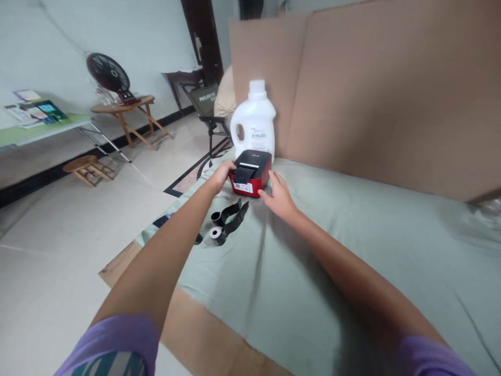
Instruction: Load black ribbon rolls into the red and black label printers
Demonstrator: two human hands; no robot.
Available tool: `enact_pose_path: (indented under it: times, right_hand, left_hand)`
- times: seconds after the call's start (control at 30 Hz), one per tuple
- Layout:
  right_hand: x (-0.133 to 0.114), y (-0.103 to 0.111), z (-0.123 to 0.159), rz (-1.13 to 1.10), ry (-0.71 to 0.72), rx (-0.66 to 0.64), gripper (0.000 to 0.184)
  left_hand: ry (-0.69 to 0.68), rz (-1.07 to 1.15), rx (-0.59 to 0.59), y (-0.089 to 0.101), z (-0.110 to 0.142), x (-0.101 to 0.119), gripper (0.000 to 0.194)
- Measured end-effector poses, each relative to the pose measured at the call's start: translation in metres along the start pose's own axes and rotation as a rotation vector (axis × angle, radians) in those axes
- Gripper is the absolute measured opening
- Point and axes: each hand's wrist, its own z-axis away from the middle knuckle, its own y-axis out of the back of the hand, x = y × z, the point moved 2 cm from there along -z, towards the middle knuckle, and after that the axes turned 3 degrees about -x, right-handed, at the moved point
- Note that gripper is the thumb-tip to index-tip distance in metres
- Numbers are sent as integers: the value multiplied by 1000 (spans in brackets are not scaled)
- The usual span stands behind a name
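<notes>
Green cloth (371, 235); printer (255, 163) between left fingers (226, 169), right fingers (275, 184)

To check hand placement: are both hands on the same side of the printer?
No, the left hand and the right hand are at opposite sides of the printer.

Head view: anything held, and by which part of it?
Can't tell whether it's a hold or just contact: left hand at the left side of the red device, right hand at its right side.
</notes>
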Motion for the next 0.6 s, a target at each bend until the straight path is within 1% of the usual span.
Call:
enact_pose_path:
  times: [0.07, 0.1, 0.13, 0.17, 0.2, 0.23, 0.27, 0.3, 0.33, 0.43, 0.5, 0.53, 0.6]
  right_hand:
    - [18, 38, 26, 24, -39, 35, 68]
    - [29, 61, 44, 39, -46, 68, 64]
    - [43, 86, 65, 59, -66, 108, 60]
    - [58, 111, 88, 86, -100, 152, 57]
    - [72, 138, 114, 122, -145, 191, 54]
    - [86, 165, 142, 167, -201, 236, 52]
    - [98, 192, 171, 215, -262, 288, 50]
    - [109, 219, 200, 268, -317, 329, 48]
    - [117, 245, 228, 328, -371, 380, 46]
    - [135, 317, 301, 539, -548, 546, 47]
    - [145, 356, 337, 636, -708, 675, 55]
    - [151, 371, 350, 648, -787, 733, 61]
    - [164, 393, 366, 595, -895, 798, 74]
  left_hand:
    - [-135, -43, 117, -1, 5, 14, 44]
    - [-233, -75, 171, -6, 9, 21, 48]
    - [-349, -112, 208, -16, 16, 28, 51]
    - [-482, -155, 226, -30, 24, 34, 51]
    - [-620, -201, 224, -49, 34, 37, 50]
    - [-742, -244, 189, -73, 46, 39, 48]
    - [-842, -291, 126, -102, 60, 36, 45]
    - [-906, -335, 40, -135, 75, 31, 41]
    - [-928, -384, -88, -171, 92, 22, 37]
    - [-908, -509, -502, -290, 151, -17, 33]
    - [-854, -578, -772, -370, 192, -46, 35]
    - [-825, -609, -878, -407, 211, -59, 38]
    - [-744, -629, -985, -475, 240, -78, 49]
